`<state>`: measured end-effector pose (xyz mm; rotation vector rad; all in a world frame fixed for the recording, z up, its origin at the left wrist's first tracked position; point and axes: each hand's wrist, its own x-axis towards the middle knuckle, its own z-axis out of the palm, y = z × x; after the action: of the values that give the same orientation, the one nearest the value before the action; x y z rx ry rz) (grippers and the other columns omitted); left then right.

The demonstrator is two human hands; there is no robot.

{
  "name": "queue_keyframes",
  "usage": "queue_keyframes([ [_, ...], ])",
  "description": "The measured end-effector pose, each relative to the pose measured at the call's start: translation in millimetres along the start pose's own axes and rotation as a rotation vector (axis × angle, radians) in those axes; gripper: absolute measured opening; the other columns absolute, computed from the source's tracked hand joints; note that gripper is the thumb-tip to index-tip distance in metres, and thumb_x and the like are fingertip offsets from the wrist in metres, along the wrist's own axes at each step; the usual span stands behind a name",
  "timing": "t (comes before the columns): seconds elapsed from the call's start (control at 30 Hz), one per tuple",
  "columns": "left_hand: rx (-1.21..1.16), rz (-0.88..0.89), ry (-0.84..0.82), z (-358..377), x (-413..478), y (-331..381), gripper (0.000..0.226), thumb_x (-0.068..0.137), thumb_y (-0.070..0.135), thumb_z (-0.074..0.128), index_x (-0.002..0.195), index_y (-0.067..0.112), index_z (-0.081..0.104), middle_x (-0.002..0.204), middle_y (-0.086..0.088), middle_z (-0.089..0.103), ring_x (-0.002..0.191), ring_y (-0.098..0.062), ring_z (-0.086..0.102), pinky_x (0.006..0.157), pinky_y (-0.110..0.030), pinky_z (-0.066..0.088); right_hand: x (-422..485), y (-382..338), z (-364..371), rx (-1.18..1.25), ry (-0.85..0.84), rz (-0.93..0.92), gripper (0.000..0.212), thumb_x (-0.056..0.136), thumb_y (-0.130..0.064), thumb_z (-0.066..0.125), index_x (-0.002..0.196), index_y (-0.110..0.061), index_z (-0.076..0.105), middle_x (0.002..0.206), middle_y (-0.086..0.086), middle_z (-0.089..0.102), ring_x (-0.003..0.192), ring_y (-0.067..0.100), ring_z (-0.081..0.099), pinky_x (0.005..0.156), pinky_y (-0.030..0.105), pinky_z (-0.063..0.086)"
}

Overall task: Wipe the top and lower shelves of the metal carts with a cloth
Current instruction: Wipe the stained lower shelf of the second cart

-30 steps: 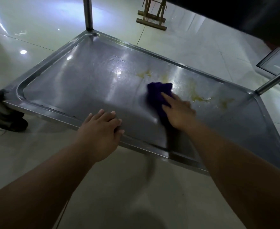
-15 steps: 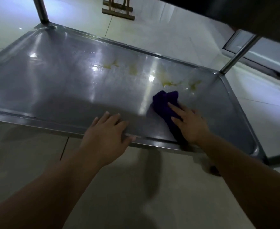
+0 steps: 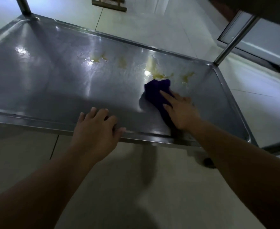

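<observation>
The person is reaching both arms down to the low shelf (image 3: 53, 83) of the metal cart, and I am looking from the near side to the far side. Closest, the left hand (image 3: 96, 128) is resting on the front rim of the shelf. Its fingers are loosely bent and spread on the metal, and it is holding nothing. I think it is pressing there so the cart is not rolling away on its wheel (image 3: 208, 162) while the other hand is rubbing. A bit farther in, the right hand (image 3: 182, 111) is lying flat on the cloth (image 3: 157, 91) with straight fingers. It is pushing the cloth down on the shelf, not squeezing it. A flat hand is likely giving a wider wipe. The cloth is dark purple, bunched up and soft looking. It is sitting on the right part of the shelf, with its far end just touching the yellow stains (image 3: 157, 75). The shelf is shining grey and wet looking, with bright spots of light on it. The sticky yellow marks are running in a row near the back rim, so that part is not clean yet. Behind, two metal posts (image 3: 231, 40) are going up at the corners. Past them the pale floor (image 3: 160, 27) is gleaming, and a wooden frame (image 3: 109, 4) is standing far off.
</observation>
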<state>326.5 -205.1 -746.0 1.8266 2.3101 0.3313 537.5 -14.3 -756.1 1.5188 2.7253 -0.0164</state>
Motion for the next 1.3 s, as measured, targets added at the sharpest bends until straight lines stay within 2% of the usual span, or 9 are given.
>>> queue_keyframes([
  [0.1, 0.016, -0.027, 0.0, 3, 2, 5, 0.045, 0.088, 0.052, 0.035, 0.106, 0.02, 0.062, 0.121, -0.005, 0.054, 0.125, -0.035, 0.04, 0.104, -0.052, 0.029, 24, 27, -5, 0.029, -0.178, 0.44, 0.05, 0.099, -0.032, 0.028, 0.148, -0.031, 0.018, 0.158, 0.0, 0.005, 0.139, 0.037, 0.015, 0.106, 0.061, 0.021],
  [0.17, 0.036, -0.044, -0.002, 6, 3, 9, 0.045, 0.089, 0.05, 0.034, 0.106, 0.018, 0.062, 0.121, -0.008, 0.054, 0.126, -0.038, 0.038, 0.105, -0.054, 0.028, 39, 12, -6, -0.002, -0.25, 0.522, 0.054, 0.096, -0.03, 0.027, 0.149, -0.028, 0.014, 0.158, 0.003, -0.001, 0.138, 0.042, 0.01, 0.105, 0.065, 0.017],
  [0.4, 0.048, -0.034, 0.076, 13, -3, 8, 0.039, 0.091, 0.041, 0.046, 0.104, 0.01, 0.064, 0.126, -0.016, 0.054, 0.126, -0.045, 0.038, 0.102, -0.06, 0.029, -11, -16, 1, 0.059, 0.007, -0.157, 0.049, 0.099, -0.046, 0.027, 0.146, -0.046, 0.014, 0.157, -0.007, 0.015, 0.128, 0.034, 0.032, 0.105, 0.05, 0.029],
  [0.53, 0.0, -0.054, 0.094, 16, -4, 13, 0.036, 0.092, 0.037, 0.048, 0.106, 0.008, 0.064, 0.127, -0.016, 0.053, 0.129, -0.043, 0.036, 0.106, -0.058, 0.024, -25, 32, -1, 0.194, -0.002, 0.45, 0.049, 0.099, -0.045, 0.027, 0.146, -0.046, 0.014, 0.157, -0.004, 0.016, 0.131, 0.037, 0.028, 0.107, 0.054, 0.023],
  [0.6, -0.048, -0.014, 0.13, 18, -6, 20, 0.031, 0.092, 0.033, 0.05, 0.101, 0.007, 0.066, 0.121, -0.013, 0.057, 0.129, -0.038, 0.04, 0.107, -0.056, 0.024, -35, 25, -3, 0.227, -0.026, 0.586, 0.05, 0.099, -0.046, 0.027, 0.146, -0.046, 0.011, 0.157, -0.003, 0.011, 0.131, 0.039, 0.023, 0.106, 0.057, 0.018],
  [0.83, -0.12, 0.117, 0.136, 29, -10, 44, 0.027, 0.093, 0.024, 0.052, 0.101, 0.005, 0.07, 0.116, -0.011, 0.065, 0.119, -0.031, 0.054, 0.1, -0.045, 0.038, -91, -5, -1, 0.219, 0.027, -0.075, 0.044, 0.098, -0.044, 0.035, 0.139, -0.055, 0.023, 0.154, -0.013, 0.022, 0.126, 0.026, 0.031, 0.096, 0.034, 0.024],
  [1.03, -0.105, 0.16, 0.11, 30, -8, 37, 0.029, 0.094, 0.025, 0.047, 0.112, 0.011, 0.066, 0.13, -0.008, 0.058, 0.124, -0.028, 0.05, 0.107, -0.042, 0.032, -98, 14, -9, 0.179, -0.028, 0.451, 0.045, 0.099, -0.042, 0.033, 0.143, -0.045, 0.025, 0.156, -0.006, 0.019, 0.129, 0.035, 0.027, 0.105, 0.048, 0.025],
  [1.2, -0.094, 0.134, 0.081, 30, -8, 37, 0.032, 0.096, 0.025, 0.042, 0.113, 0.01, 0.065, 0.129, -0.009, 0.058, 0.124, -0.029, 0.049, 0.106, -0.042, 0.031, -115, -36, -2, 0.127, 0.039, 0.061, 0.046, 0.096, -0.046, 0.036, 0.142, -0.048, 0.028, 0.154, -0.007, 0.024, 0.123, 0.032, 0.031, 0.1, 0.046, 0.027],
  [1.3, -0.086, 0.148, 0.054, 25, -5, 37, 0.032, 0.095, 0.025, 0.044, 0.113, 0.01, 0.066, 0.13, -0.009, 0.057, 0.124, -0.029, 0.049, 0.104, -0.041, 0.035, -115, -3, -5, 0.152, 0.007, 0.046, 0.046, 0.097, -0.044, 0.035, 0.143, -0.046, 0.028, 0.154, -0.01, 0.025, 0.125, 0.029, 0.033, 0.102, 0.046, 0.033],
])
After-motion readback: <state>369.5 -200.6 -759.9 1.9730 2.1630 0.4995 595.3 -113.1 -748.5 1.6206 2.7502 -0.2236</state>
